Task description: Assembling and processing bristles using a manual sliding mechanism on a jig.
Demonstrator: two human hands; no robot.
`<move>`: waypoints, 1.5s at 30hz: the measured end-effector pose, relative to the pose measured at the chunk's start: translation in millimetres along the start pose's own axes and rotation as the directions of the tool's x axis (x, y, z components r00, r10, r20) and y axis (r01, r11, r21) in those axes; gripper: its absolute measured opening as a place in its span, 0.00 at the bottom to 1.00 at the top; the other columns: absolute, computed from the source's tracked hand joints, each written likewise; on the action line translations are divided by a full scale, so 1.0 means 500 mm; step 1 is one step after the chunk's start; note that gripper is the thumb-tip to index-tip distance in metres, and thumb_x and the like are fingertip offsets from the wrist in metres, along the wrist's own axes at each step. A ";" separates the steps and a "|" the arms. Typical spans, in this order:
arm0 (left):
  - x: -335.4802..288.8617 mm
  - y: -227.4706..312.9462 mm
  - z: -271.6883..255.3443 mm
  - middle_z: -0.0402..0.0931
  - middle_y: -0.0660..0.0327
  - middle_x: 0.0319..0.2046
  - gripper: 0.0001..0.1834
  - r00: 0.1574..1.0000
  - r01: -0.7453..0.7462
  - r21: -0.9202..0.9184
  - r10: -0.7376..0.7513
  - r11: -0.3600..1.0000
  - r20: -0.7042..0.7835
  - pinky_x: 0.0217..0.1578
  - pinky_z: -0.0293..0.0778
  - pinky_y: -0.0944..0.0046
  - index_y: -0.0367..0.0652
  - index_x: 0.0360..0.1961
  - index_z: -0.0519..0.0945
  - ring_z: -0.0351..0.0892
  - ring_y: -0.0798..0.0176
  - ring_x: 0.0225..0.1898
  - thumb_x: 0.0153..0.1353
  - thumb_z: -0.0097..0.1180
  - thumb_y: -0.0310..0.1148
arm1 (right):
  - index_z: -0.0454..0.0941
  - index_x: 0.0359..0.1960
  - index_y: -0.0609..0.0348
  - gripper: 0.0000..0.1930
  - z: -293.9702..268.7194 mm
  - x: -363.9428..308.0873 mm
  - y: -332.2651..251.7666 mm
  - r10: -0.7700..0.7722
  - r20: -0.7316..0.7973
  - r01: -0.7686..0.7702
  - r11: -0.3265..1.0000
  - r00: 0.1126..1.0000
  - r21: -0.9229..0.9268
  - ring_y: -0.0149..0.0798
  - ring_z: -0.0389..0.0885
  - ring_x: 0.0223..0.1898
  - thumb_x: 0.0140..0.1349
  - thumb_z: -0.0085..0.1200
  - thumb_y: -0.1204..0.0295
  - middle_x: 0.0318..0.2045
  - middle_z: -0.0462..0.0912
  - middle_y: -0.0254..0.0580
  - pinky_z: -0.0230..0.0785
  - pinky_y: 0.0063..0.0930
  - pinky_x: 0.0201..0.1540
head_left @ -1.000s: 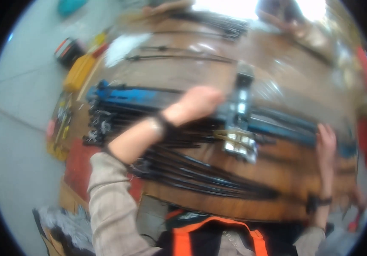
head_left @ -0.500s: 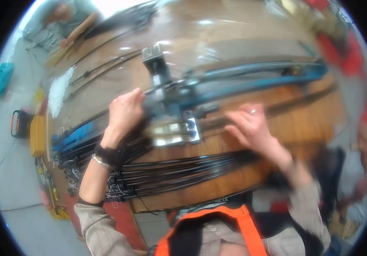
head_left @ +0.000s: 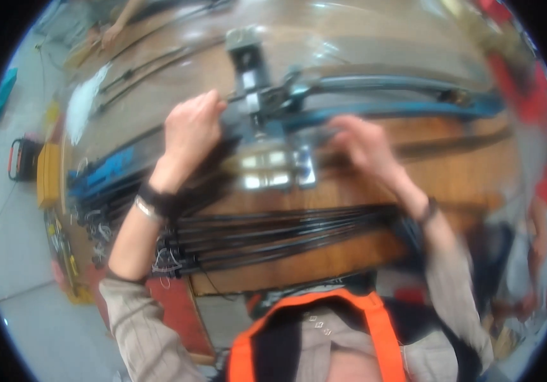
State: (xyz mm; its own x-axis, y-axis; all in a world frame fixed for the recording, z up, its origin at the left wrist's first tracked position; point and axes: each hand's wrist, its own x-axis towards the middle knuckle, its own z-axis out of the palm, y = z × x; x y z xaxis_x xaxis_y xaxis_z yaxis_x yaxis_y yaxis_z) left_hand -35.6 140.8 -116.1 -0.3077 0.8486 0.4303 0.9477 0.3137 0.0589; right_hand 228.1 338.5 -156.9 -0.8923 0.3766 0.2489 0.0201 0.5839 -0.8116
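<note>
My left hand (head_left: 192, 129) is closed in a fist just left of a metal fixture (head_left: 257, 130). A thin dark piece shows between the fist and the fixture; whatever the fingers hold is hidden. Right of the fixture hovers my right hand (head_left: 365, 149), blurred, with fingers reaching left and apart from the thumb; I see nothing in it. From the fixture a long blue bar (head_left: 407, 109) runs right, with a grey tube (head_left: 375, 83) behind it. Shiny metal blocks (head_left: 266, 170) sit at the fixture's near side.
Several long black rods (head_left: 286, 235) with thin white wires lie along the wooden table's (head_left: 273, 270) near edge. Blue parts (head_left: 105, 169) and a white bundle (head_left: 87, 105) are at left. A yellow box (head_left: 49, 175) stands beside the table. Another person's hand (head_left: 113, 33) shows at far left.
The view has shifted, so the fixture appears farther up. My right hand has moved up toward the blue bar; my left fist remains beside the fixture.
</note>
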 end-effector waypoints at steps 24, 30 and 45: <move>-0.276 -0.022 -0.005 0.74 0.59 0.32 0.21 0.928 -0.197 0.031 0.176 0.980 0.329 0.35 0.75 0.59 0.39 0.51 0.76 0.75 0.56 0.37 0.53 0.54 0.25 | 0.76 0.44 0.62 0.14 0.127 -0.087 -0.044 -0.105 0.247 0.208 0.871 0.963 -0.444 0.59 0.76 0.41 0.53 0.55 0.78 0.40 0.80 0.53 0.72 0.46 0.37; -0.251 -0.006 -0.052 0.71 0.60 0.30 0.26 0.859 -0.205 -0.224 0.285 0.953 0.425 0.28 0.75 0.60 0.44 0.60 0.72 0.75 0.56 0.31 0.57 0.54 0.27 | 0.82 0.33 0.54 0.10 0.107 -0.091 -0.028 0.125 0.254 -0.045 0.953 0.959 -0.301 0.56 0.80 0.28 0.63 0.57 0.62 0.24 0.81 0.50 0.72 0.47 0.32; -0.231 0.157 -0.128 0.68 0.60 0.23 0.25 0.884 -0.186 -0.211 0.257 0.960 0.391 0.21 0.72 0.58 0.50 0.58 0.75 0.75 0.59 0.24 0.58 0.61 0.30 | 0.84 0.33 0.54 0.10 0.103 -0.151 -0.029 -0.096 -0.133 0.099 0.995 0.986 0.016 0.46 0.79 0.30 0.58 0.63 0.62 0.25 0.81 0.43 0.70 0.37 0.33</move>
State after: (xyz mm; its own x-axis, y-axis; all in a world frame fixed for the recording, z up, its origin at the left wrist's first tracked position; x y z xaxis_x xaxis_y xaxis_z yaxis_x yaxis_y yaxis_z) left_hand 79.7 40.4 -103.5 -0.0620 0.9971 0.0434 0.9846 0.0540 0.1663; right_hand 272.2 264.8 -191.2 -0.8222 0.4113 0.3934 -0.0754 0.6065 -0.7915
